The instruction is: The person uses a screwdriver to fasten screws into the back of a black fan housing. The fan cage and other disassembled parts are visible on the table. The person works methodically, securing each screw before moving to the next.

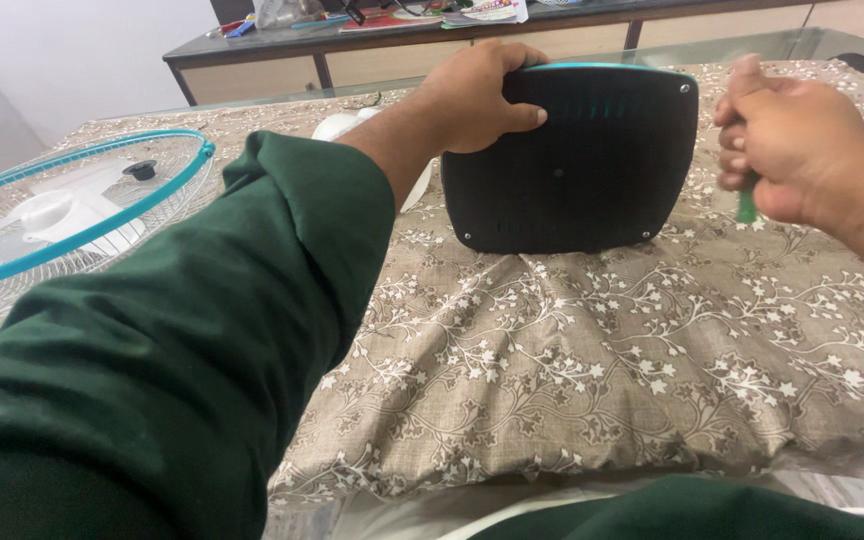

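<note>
Single head view: looks down and forward, close over cloth-covered table (pixel 572 350), sideboard (pixel 402 50) beyond.

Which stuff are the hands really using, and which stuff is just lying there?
Being used:
- black fan base, stood on edge, gripped by the left hand
- green tool, held in the right hand

Just lying there:
- fan grille with a teal rim
- papers on the counter behind
- flowered cloth underneath

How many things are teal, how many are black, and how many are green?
Teal: 1, the fan grille rim.
Black: 2, the fan base under the left hand, and the small cap on the grille.
Green: 2, the sleeve and the tool in the right hand.
Total: 5
</note>
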